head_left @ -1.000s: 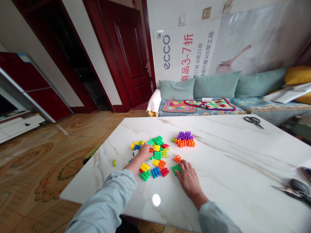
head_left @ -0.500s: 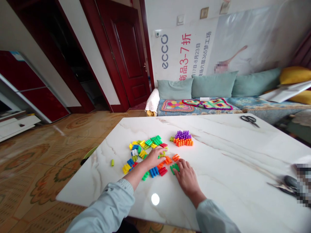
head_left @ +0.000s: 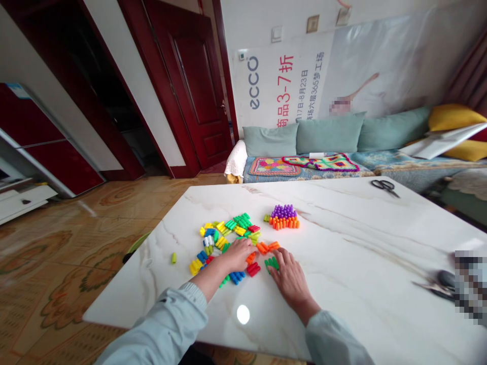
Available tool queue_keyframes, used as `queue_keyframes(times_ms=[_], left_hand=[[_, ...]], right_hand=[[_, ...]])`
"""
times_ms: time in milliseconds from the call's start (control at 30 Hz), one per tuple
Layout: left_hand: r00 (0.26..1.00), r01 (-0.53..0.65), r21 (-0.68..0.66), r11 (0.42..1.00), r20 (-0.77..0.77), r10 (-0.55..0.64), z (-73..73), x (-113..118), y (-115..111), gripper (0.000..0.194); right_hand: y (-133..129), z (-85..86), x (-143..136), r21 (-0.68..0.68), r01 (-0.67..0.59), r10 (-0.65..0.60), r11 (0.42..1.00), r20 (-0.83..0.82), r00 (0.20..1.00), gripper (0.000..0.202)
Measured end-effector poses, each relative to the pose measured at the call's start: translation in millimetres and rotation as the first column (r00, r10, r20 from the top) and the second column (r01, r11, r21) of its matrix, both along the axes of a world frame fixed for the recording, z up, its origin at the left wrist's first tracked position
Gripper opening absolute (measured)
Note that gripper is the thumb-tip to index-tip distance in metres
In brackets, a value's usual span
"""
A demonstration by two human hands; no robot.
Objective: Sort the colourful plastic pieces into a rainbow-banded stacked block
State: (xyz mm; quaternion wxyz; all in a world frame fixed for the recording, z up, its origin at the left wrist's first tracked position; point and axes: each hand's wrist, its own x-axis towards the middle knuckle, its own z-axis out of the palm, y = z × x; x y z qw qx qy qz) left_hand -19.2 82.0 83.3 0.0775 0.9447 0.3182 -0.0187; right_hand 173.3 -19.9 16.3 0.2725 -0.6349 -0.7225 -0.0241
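The left hand (head_left: pixel 240 256) arches palm-down over the coloured pieces (head_left: pixel 221 242); its fingers curve, but I cannot tell whether its grip holds any. Just right of its fingertips, on the bench (head_left: pixel 342 289), orange pieces (head_left: pixel 262 248) lie slantwise between both hands. Green pieces (head_left: pixel 271 263), long axes pointing roughly away from the person, lie nearer the right hand (head_left: pixel 289 278), whose thumb and fingers stand apart around them; whether they press is unclear.

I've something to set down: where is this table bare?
The widest free patch on the marbled table lies between the right hand and the dark-handled tool. Another, farther off, separates the purple blocks from the black scissors. It's crowded around the left hand, among multicoloured blocks.
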Motion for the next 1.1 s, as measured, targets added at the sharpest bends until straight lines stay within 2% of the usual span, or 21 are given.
queue_keyframes(times_ms=[133, 267, 333, 433, 533, 700, 867, 933, 1000, 1067, 1100], left_hand=[[0.994, -0.028, 0.000, 1.000, 0.104, 0.027, 9.9, 6.1, -9.7, 0.048], [0.953, 0.098, -0.033, 0.995, 0.292, -0.085, 12.4, 23.2, -23.9, 0.052], [0.940, 0.117, -0.087, 0.989, 0.333, -0.082, 8.9, 31.8, -28.4, 0.049], [0.946, 0.097, -0.165, 0.981, 0.323, -0.040, 1.4, 37.5, -31.1, 0.034], [0.953, 0.089, -0.184, 0.979, 0.300, -0.031, -3.5, 36.2, -33.5, 0.025], [0.970, 0.029, -0.186, 0.982, 0.241, 0.017, -2.4, 31.4, -39.8, 0.033], [0.963, -0.182, -0.111, 0.977, 0.180, 0.199, 5.0, 10.5, -22.1, 0.045], [0.944, -0.241, -0.043, 0.969, 0.220, 0.245, 14.4, 2.2, -10.6, 0.056], [0.902, -0.286, 0.025, 0.958, 0.344, 0.260, 34.3, 0.4, -6.9, 0.060], [0.801, -0.286, 0.017, 0.958, 0.554, 0.229, 66.6, 6.0, -18.9, 0.051], [0.703, -0.253, -0.019, 0.967, 0.683, 0.197, 86.4, 10.6, -31.9, 0.042]], right_hand=[[-1.3, 0.7, 0.7, 0.093, -0.046, 0.044, 0.995, 0.030, 0.999, 0.049], [-0.9, -4.8, 2.6, 0.172, -0.123, 0.122, 0.977, 0.015, 0.992, 0.058], [0.6, -10.3, 3.7, 0.215, -0.133, 0.140, 0.968, -0.015, 0.990, 0.060], [2.9, -15.5, 4.7, 0.244, -0.138, 0.156, 0.960, -0.059, 0.986, 0.060], [2.9, -12.5, 5.0, 0.232, -0.166, 0.191, 0.958, -0.088, 0.978, 0.059], [0.3, -5.4, 5.9, 0.242, -0.244, 0.286, 0.939, -0.156, 0.945, 0.042], [1.6, -11.1, 7.3, 0.247, -0.140, 0.184, 0.959, -0.165, 0.969, 0.030], [2.9, -13.4, 7.7, 0.236, -0.123, 0.164, 0.964, -0.159, 0.974, 0.029], [3.9, -14.4, 7.7, 0.231, -0.116, 0.154, 0.966, -0.155, 0.976, 0.029], [4.4, -14.4, 7.5, 0.226, -0.113, 0.151, 0.967, -0.155, 0.976, 0.029], [4.4, -14.1, 7.4, 0.221, -0.116, 0.154, 0.968, -0.160, 0.975, 0.029]])
